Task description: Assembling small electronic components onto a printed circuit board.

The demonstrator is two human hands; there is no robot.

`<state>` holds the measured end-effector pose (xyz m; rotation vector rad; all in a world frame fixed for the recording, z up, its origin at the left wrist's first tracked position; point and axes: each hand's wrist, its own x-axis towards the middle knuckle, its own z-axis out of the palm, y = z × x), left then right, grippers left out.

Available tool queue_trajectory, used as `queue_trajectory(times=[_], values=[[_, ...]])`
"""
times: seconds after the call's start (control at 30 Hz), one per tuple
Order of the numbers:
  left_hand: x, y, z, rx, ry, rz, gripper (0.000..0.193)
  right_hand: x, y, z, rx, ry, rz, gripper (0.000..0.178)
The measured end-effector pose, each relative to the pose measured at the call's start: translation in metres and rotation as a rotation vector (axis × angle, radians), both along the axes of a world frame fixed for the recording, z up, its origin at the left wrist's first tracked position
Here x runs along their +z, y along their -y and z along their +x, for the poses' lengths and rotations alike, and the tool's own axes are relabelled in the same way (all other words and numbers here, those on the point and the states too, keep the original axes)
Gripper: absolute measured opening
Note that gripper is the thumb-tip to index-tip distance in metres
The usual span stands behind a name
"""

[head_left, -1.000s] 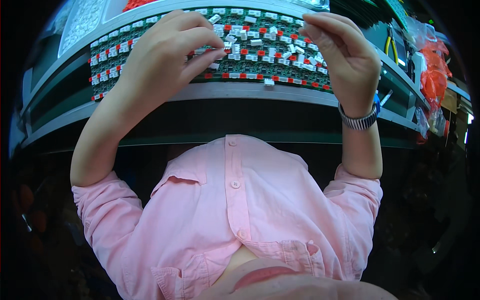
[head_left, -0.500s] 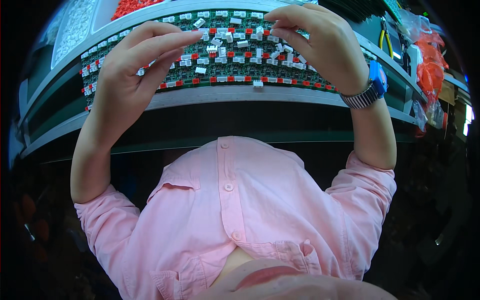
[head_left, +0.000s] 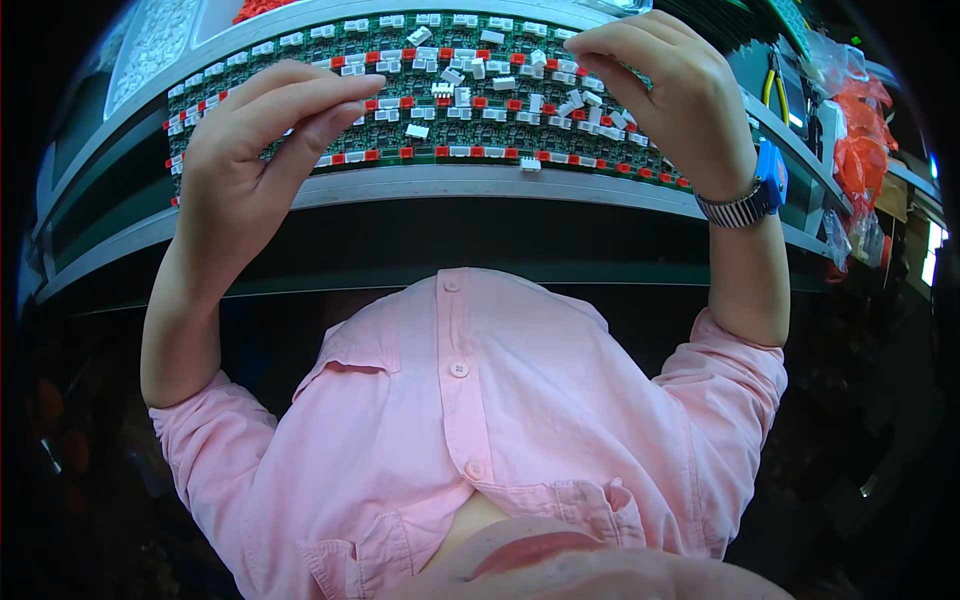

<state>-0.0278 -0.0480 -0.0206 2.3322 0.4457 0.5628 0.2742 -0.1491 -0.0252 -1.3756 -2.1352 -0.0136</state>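
Note:
Rows of green circuit boards fitted with white and red connectors lie side by side on the bench. Over their left part hovers my left hand, with index finger and thumb stretched out, their tips a little apart and nothing visible between them. Loose white connectors lie scattered on the boards between my hands, some tilted or on their sides. My right hand is above the right part of the boards, fingertips apart near a white connector; I see nothing held in it. Its curled fingers are partly hidden.
A metal rail borders the boards on my side, with one white connector at its edge. Behind stand a bin of white parts and red parts. Yellow-handled pliers and orange plastic bags are at right.
My left hand has drawn slightly left, away from the loose connectors. My right hand has shifted right. The boards appear a little higher and further right in view.

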Motion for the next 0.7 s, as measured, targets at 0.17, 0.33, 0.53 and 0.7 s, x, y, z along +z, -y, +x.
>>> queue_trajectory(times=[0.17, 0.33, 0.53, 0.7], values=[[-0.003, 0.005, 0.004, 0.018, 0.013, -0.030, 0.021, 0.019, 0.003, -0.014, -0.086, 0.195, -0.039, 0.005], [-0.004, 0.009, 0.005, -0.006, 0.019, -0.013, 0.023, 0.000, 0.006, -0.004, -0.155, 0.036, -0.246, 0.007], [-0.006, 0.010, 0.003, -0.011, 0.018, 0.033, 0.024, 0.000, 0.000, -0.002, -0.152, -0.029, -0.319, 0.008], [-0.008, 0.011, 0.003, 0.000, 0.024, 0.021, 0.023, -0.002, 0.002, -0.004, -0.171, 0.003, -0.290, 0.008]])
